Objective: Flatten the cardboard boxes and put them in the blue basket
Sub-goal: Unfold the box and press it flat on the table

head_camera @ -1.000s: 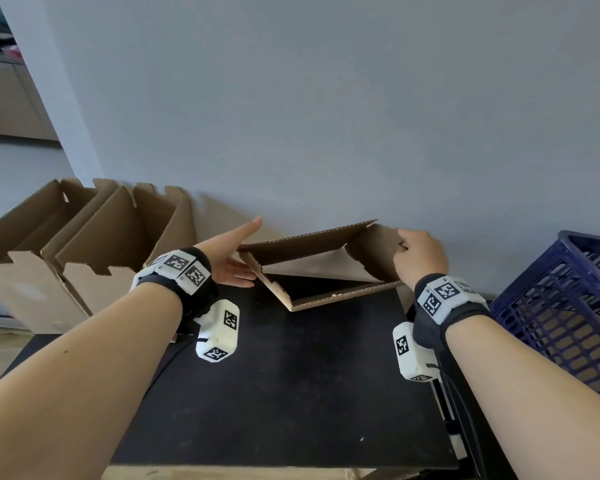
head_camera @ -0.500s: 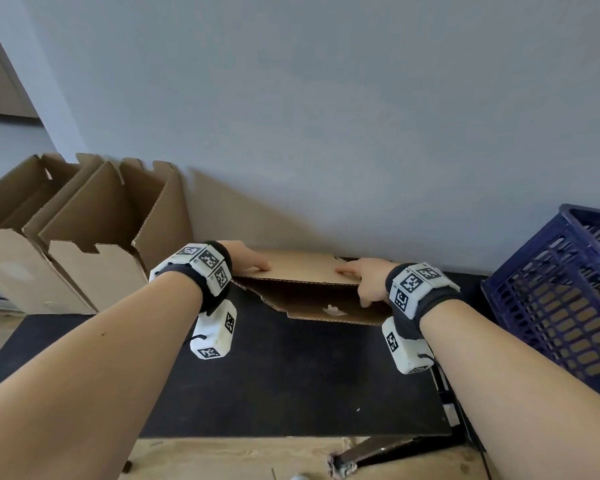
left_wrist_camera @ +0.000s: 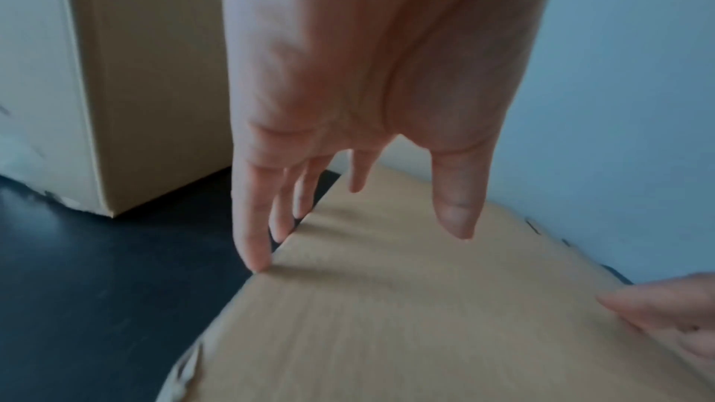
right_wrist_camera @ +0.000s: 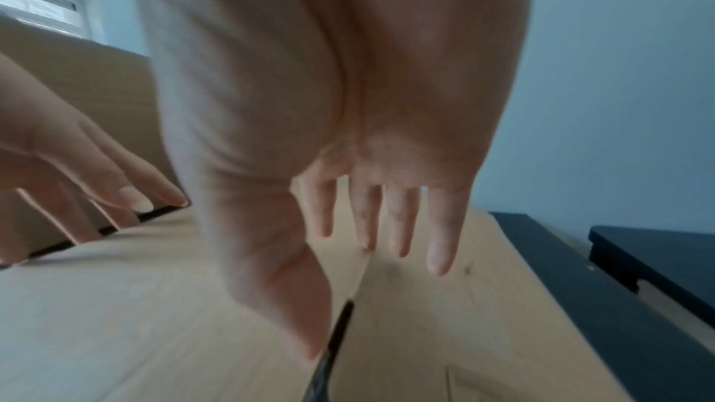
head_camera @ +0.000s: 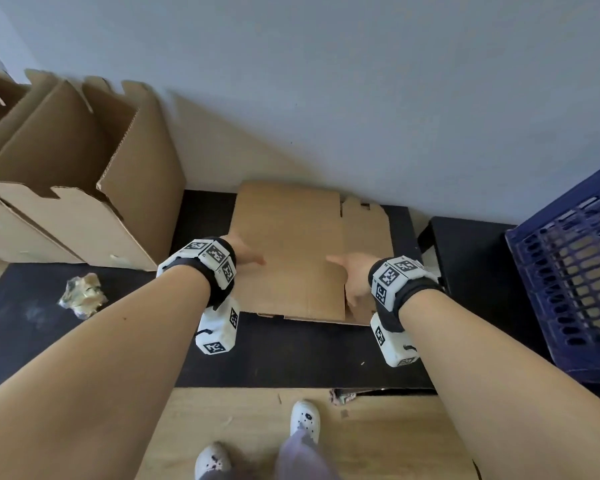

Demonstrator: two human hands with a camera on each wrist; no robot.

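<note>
A flattened brown cardboard box [head_camera: 291,244] lies on the black table [head_camera: 291,355] against the wall. My left hand [head_camera: 245,252] rests on the box's left edge with straight fingers [left_wrist_camera: 251,240] reaching down to that edge. My right hand [head_camera: 352,275] presses flat on the right part, over the seam to the side flap [right_wrist_camera: 437,301], fingers [right_wrist_camera: 439,243] straight and spread. The blue basket [head_camera: 568,271] stands to the right, with cardboard showing through its slats. Two standing open cardboard boxes [head_camera: 84,174] are at the left.
A crumpled bit of tape or paper [head_camera: 82,296] lies on the table's left part. A second low black stand [head_camera: 471,265] sits under the basket. The grey wall is just behind the box. My feet [head_camera: 303,417] stand on the wooden floor below the table's front edge.
The box went from half-open and raised to lying flat on the table. Both hands moved from its sides to pressing on top. The view tilted further down.
</note>
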